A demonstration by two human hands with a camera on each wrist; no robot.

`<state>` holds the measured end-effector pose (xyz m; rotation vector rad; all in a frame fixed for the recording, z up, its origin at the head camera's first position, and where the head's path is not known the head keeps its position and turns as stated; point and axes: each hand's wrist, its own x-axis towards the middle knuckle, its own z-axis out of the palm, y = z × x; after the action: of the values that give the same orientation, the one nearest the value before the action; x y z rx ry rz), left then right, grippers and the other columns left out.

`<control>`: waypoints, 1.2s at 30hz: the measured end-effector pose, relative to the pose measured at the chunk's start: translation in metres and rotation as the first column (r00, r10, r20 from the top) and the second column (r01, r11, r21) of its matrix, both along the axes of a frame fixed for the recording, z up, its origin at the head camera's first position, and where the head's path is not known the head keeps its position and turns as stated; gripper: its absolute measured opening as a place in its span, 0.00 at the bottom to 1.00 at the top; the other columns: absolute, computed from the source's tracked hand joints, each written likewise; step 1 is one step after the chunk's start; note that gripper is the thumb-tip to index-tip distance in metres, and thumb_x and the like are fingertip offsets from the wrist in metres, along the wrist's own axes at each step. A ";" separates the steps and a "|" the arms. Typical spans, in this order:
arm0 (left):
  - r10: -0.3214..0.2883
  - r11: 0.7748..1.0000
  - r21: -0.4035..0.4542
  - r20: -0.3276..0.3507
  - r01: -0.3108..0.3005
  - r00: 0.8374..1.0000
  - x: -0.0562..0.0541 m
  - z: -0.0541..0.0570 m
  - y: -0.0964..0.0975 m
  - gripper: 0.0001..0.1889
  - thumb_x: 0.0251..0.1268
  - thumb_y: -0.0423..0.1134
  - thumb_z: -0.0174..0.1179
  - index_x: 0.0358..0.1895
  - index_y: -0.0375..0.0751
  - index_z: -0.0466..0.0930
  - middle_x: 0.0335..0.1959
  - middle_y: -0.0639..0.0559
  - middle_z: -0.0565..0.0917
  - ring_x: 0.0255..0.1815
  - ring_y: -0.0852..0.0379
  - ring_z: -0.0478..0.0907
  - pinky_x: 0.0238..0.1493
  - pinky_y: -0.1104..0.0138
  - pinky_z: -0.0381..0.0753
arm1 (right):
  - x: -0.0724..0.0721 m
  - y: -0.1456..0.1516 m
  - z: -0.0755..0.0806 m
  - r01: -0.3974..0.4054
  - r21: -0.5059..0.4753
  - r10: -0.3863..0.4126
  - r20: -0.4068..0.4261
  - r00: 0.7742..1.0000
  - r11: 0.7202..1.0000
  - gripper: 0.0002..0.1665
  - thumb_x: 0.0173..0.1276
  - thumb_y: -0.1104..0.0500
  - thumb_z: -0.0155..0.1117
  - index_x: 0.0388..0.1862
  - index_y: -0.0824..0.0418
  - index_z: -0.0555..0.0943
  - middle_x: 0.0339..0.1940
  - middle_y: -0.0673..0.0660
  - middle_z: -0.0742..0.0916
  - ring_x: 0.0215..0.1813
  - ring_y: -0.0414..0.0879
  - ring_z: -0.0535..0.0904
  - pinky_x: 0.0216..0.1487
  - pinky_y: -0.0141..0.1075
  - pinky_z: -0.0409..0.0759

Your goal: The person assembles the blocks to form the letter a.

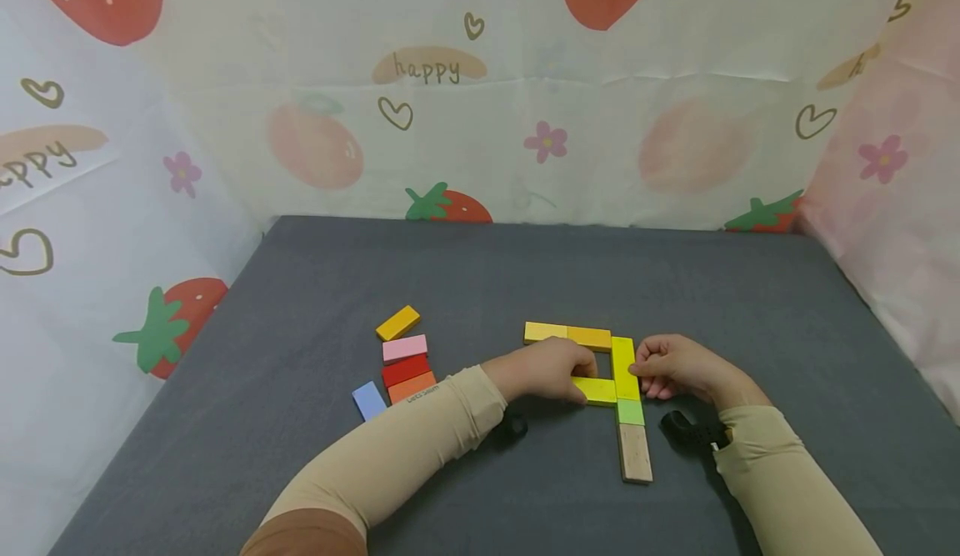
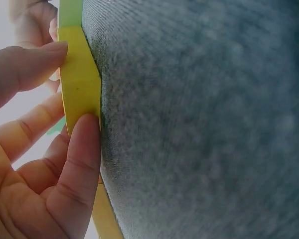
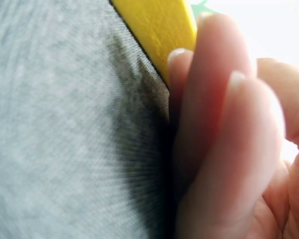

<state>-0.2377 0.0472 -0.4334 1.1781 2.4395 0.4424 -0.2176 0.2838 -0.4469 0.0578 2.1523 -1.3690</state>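
Observation:
My left hand (image 1: 551, 368) pinches a short yellow block (image 1: 598, 391), its thumb on the near side and a finger on the far side. That block's right end meets a lengthwise yellow block (image 1: 625, 364). Fingertips of my right hand (image 1: 686, 366) touch the lengthwise block's right edge, with the other fingers loosely bent. A green block (image 1: 630, 412) and a bare wood block (image 1: 635, 453) continue the line toward me. At the far end, an orange-yellow block (image 1: 590, 338) and a pale yellow block (image 1: 546, 333) extend leftward. The left wrist view shows the pinched yellow block (image 2: 79, 74) close up.
Left of the left forearm lie loose blocks: yellow-orange (image 1: 398, 323), pink (image 1: 405, 348), red (image 1: 406, 369), orange (image 1: 412, 387) and blue (image 1: 369, 401). The left sleeve partly covers the orange one. A grey cloth (image 1: 450, 268) covers the table, with printed curtains around it.

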 end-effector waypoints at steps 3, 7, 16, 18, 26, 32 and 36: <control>-0.003 1.000 -0.001 0.008 0.003 1.000 0.001 0.001 -0.001 0.10 0.58 0.41 0.70 0.41 0.47 0.82 0.30 0.59 0.79 0.28 0.64 0.69 0.32 0.76 0.69 | 0.000 0.000 0.000 0.000 0.001 0.000 0.001 1.000 1.000 0.10 0.68 0.56 0.64 0.33 0.61 0.74 0.21 0.50 0.81 0.20 0.37 0.77 0.25 0.27 0.78; -0.009 1.000 -0.005 0.009 0.009 1.000 0.003 0.003 0.000 0.10 0.58 0.41 0.70 0.42 0.47 0.82 0.30 0.59 0.79 0.28 0.64 0.69 0.32 0.76 0.69 | -0.001 0.000 0.000 0.001 0.004 -0.001 0.002 1.000 1.000 0.10 0.68 0.56 0.64 0.33 0.60 0.74 0.21 0.50 0.81 0.20 0.37 0.77 0.25 0.27 0.78; -0.013 1.000 -0.022 -0.014 0.013 1.000 0.004 0.005 0.002 0.09 0.59 0.41 0.69 0.40 0.47 0.82 0.30 0.59 0.78 0.28 0.64 0.69 0.33 0.75 0.68 | -0.001 0.002 -0.001 -0.006 0.003 0.006 -0.002 1.000 1.000 0.10 0.68 0.56 0.64 0.33 0.60 0.74 0.21 0.50 0.81 0.20 0.36 0.77 0.25 0.27 0.78; -0.012 1.000 -0.021 -0.014 0.012 1.000 0.004 0.005 0.002 0.09 0.59 0.41 0.69 0.41 0.47 0.82 0.31 0.59 0.79 0.29 0.64 0.70 0.33 0.75 0.69 | -0.002 0.002 -0.001 -0.006 0.006 0.006 -0.001 1.000 1.000 0.10 0.68 0.56 0.64 0.32 0.60 0.74 0.21 0.50 0.81 0.20 0.36 0.77 0.25 0.27 0.78; 0.026 1.000 0.012 0.001 -0.026 1.000 -0.002 0.008 -0.013 0.14 0.61 0.42 0.67 0.50 0.47 0.83 0.43 0.55 0.84 0.39 0.64 0.77 0.44 0.74 0.76 | -0.002 -0.001 -0.002 0.002 0.030 -0.002 0.005 1.000 1.000 0.10 0.68 0.56 0.64 0.33 0.60 0.75 0.21 0.50 0.82 0.20 0.36 0.77 0.24 0.27 0.78; 0.071 0.996 0.048 0.031 -0.072 0.997 -0.010 0.015 -0.036 0.15 0.62 0.42 0.67 0.51 0.46 0.81 0.46 0.53 0.83 0.45 0.61 0.79 0.49 0.71 0.77 | -0.002 -0.001 -0.002 -0.001 0.044 0.001 0.001 1.000 0.999 0.10 0.69 0.56 0.64 0.34 0.60 0.75 0.21 0.50 0.82 0.20 0.37 0.78 0.24 0.27 0.78; 0.104 0.991 0.082 0.059 -0.109 0.993 -0.014 0.020 -0.056 0.16 0.61 0.42 0.68 0.51 0.44 0.81 0.46 0.51 0.84 0.46 0.59 0.79 0.51 0.68 0.78 | -0.003 -0.001 -0.002 0.000 0.043 0.000 0.002 1.000 0.999 0.10 0.69 0.55 0.63 0.34 0.60 0.75 0.21 0.50 0.81 0.20 0.37 0.78 0.24 0.27 0.78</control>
<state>-0.2520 -0.0083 -0.4131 1.0578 2.4656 0.6078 -0.2203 0.2827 -0.4491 0.0752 2.1804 -1.3220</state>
